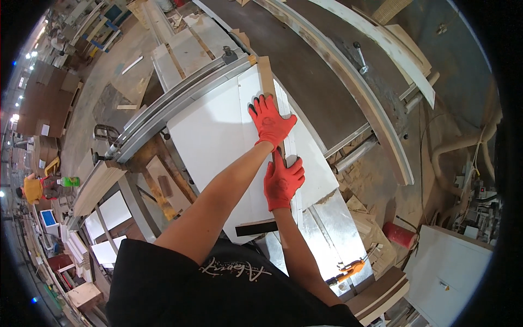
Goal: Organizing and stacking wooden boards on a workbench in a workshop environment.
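Red-gloved hands (273, 122) (284, 183) rest along a wooden strip (266, 76) over white board (210, 128)

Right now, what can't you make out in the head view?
All in the head view:
- Wooden strip: middle stretch, hidden under the left hand.
- Right hand: palm-side grip, hidden by the back of the hand.
- White cabinet: lower right part, cut off by the dark image border.
- Distant person in yellow: hands, too small and blurred.

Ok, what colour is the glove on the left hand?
The left glove is bright red, with black showing at the fingers; see the head view.
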Demonstrator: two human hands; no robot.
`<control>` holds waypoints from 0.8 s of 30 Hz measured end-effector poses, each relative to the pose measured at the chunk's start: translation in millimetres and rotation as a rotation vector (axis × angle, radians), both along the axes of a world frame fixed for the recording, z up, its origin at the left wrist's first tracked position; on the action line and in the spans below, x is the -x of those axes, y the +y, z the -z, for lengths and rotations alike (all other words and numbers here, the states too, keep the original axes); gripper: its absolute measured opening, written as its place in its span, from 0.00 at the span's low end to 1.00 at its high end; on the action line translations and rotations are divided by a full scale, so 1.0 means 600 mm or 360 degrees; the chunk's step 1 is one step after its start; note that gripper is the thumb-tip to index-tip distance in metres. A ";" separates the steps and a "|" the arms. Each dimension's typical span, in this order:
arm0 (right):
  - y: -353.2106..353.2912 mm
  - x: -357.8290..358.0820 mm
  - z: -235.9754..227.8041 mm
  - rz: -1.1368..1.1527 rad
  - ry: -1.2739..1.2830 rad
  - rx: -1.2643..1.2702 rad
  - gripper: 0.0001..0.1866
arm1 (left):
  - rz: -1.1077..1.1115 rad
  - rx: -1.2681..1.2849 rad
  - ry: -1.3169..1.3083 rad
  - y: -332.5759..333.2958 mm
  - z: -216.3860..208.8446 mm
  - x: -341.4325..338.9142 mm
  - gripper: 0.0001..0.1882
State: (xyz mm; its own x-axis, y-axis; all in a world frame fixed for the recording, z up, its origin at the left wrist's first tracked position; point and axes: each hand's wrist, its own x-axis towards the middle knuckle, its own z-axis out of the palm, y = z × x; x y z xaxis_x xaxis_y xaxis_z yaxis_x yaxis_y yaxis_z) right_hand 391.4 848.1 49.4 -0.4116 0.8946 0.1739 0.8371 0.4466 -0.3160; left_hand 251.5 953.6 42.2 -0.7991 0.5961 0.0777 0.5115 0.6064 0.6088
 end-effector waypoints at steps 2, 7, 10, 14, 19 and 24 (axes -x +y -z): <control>-0.001 0.005 0.004 -0.0028 0.0010 -0.0020 0.28 | -0.0026 0.0008 0.0082 -0.002 0.004 0.011 0.52; 0.011 0.016 0.050 -0.0113 -0.0044 0.0003 0.27 | -0.0086 0.0028 0.0158 -0.015 0.013 0.028 0.55; 0.025 0.009 0.092 0.0139 0.1094 0.0840 0.35 | -0.0047 0.0098 0.0021 -0.002 -0.011 0.012 0.61; 0.005 0.011 0.028 -0.0009 -0.0228 0.0097 0.30 | -0.0096 -0.0076 -0.0016 -0.014 -0.012 0.020 0.54; 0.027 0.001 0.060 -0.0004 -0.0311 -0.0185 0.32 | -0.0052 -0.0050 -0.0046 -0.004 -0.018 0.019 0.53; 0.014 0.039 0.082 -0.0032 0.0090 0.0016 0.33 | -0.0194 0.0008 0.0176 -0.017 0.020 0.067 0.55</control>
